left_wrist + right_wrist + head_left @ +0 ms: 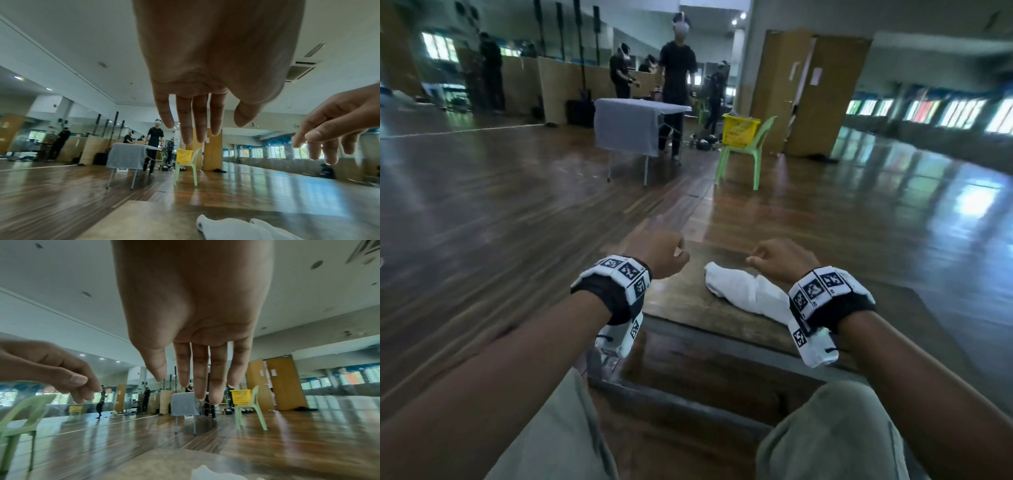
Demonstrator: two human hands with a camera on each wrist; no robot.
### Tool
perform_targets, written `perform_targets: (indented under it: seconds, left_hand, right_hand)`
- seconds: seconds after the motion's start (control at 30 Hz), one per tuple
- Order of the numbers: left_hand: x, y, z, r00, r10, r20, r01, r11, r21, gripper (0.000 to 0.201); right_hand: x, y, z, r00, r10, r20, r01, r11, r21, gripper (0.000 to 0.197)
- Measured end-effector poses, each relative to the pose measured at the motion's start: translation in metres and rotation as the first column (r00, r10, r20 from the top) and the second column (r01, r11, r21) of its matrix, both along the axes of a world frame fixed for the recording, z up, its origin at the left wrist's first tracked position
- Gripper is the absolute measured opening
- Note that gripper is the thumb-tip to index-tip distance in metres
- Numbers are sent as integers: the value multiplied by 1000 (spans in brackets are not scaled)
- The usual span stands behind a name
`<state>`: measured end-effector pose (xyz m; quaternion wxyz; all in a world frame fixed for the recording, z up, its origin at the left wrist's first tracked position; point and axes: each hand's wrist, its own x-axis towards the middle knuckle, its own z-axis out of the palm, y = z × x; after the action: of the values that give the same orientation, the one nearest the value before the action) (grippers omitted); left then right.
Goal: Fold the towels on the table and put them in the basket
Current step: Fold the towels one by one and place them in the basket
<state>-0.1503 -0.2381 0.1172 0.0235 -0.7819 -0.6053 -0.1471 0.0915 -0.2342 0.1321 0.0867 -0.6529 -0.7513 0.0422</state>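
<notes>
Forearms fill the near field of the head view, both wearing marker-printed wrist bands; knees in pale trousers sit below them, at the near edge of a low wooden table (688, 310).

Left hand (657, 255): raised above the table's left part, holding nothing; wrist view shows fingers hanging downward, close together but relaxed, thumb apart. Right hand (779, 258): raised above the far end of the towel, also holding nothing; fingers hang down side by side, thumb slightly off; no contact with cloth that I can see.

White towel (746, 294): lies on the table, under and just beside the right wrist, bunched into a rough elongated roll running diagonally; not a flat fold; its near end is hidden behind the right wrist band, so its full extent is uncertain.

Yellow basket (739, 130): sits on a pale green plastic chair (748, 154), well apart across the wooden floor, beside a folding table draped in grey cloth (626, 123) where a person in dark clothes (677, 85) stands; this probably belongs to that other station, though I cannot tell; no basket shows near this table.

Progress, as judged: early; one towel visible, unfolded; spreading, folding and placing in a basket all remain; nothing seen deposited.
</notes>
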Motion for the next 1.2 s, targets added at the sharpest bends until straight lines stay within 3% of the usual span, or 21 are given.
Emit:
perform_targets:
  seconds: [0.27, 0.5, 0.8, 0.93, 1.07, 1.2]
  left_hand:
    - [97, 35, -45, 974, -228, -10, 227, 971, -80, 37]
    - [154, 56, -87, 933, -359, -28, 352, 925, -140, 31]
    - [193, 120, -152, 917, -398, 31, 396, 899, -185, 25]
    - [208, 147, -167, 932, -358, 58, 363, 914, -182, 33]
    - [219, 161, -179, 937, -349, 26, 344, 907, -243, 40]
    - [222, 164, -178, 942, -335, -18, 326, 928, -180, 22]
  right_hand:
    - [94, -15, -49, 974, -219, -60, 215, 974, -63, 27]
    - [131, -6, -103, 959, -279, -43, 268, 948, -174, 28]
    - [159, 37, -167, 967, -250, 47, 253, 965, -68, 36]
    - [164, 63, -182, 957, -286, 41, 288, 957, -34, 41]
    - [168, 80, -194, 952, -305, 25, 305, 952, -16, 31]
    - [170, 78, -198, 957, -283, -67, 287, 956, 64, 19]
